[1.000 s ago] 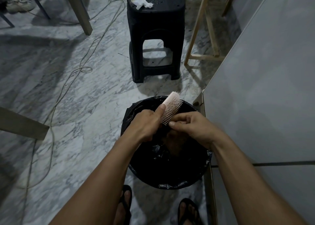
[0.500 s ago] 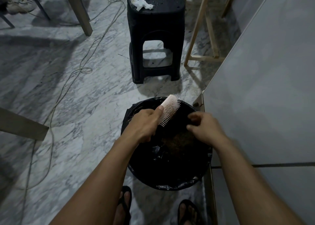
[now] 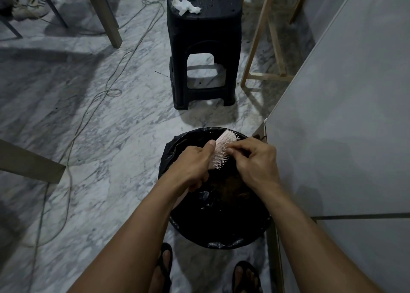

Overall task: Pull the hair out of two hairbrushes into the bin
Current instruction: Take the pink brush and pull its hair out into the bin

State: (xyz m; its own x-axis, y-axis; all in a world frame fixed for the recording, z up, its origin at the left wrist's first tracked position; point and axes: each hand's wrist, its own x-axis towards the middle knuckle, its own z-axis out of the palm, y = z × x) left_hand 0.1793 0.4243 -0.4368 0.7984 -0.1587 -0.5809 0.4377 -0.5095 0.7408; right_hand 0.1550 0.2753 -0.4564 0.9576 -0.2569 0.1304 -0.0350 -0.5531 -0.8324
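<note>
A pale pink hairbrush [image 3: 224, 147] with white bristles is held over a round bin lined with a black bag [image 3: 221, 232]. My left hand [image 3: 193, 166] is shut on its handle, thumb pressed along the back. My right hand [image 3: 255, 164] sits against the bristle side, fingertips pinched in among the bristles. Whether hair is between those fingers is too small to tell. A brown clump of hair [image 3: 230, 188] lies inside the bin below the hands. No second brush is in view.
A black plastic stool [image 3: 202, 48] with crumpled tissues [image 3: 186, 4] stands beyond the bin. A grey cabinet [image 3: 343, 126] runs along the right. Cables [image 3: 88, 106] trail across the marble floor. Wooden legs [image 3: 259, 39] stand at the back right, a table leg [image 3: 28, 164] at left.
My right hand drew away from the brush to the right over the bin, then came back to the bristles. The left hand has kept the brush nearly still.
</note>
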